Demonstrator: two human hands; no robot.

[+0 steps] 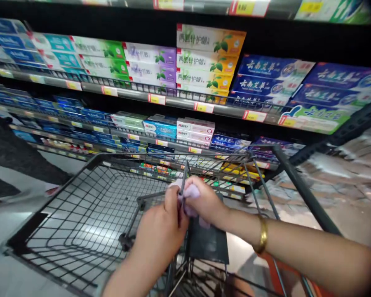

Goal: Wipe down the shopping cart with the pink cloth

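Observation:
A dark wire shopping cart (89,231) fills the lower middle, its basket on the left and a dark flap (208,243) near the centre. My left hand (163,222) is closed round a pale lilac cloth (191,194) at a metal bar of the cart. From the right, my right hand (205,202) grips the same cloth on the bar's other side, fingers curled. The two hands nearly touch. A gold bracelet (261,234) circles my right wrist. Folds of cloth and fingers hide part of the bar.
Shelves (130,94) of boxed toothpaste (204,60) stretch across beyond the cart. At the left edge, a person's legs in dark grey trousers (15,144) stand close to the cart. Blurred stacked packages (352,165) lie on the right.

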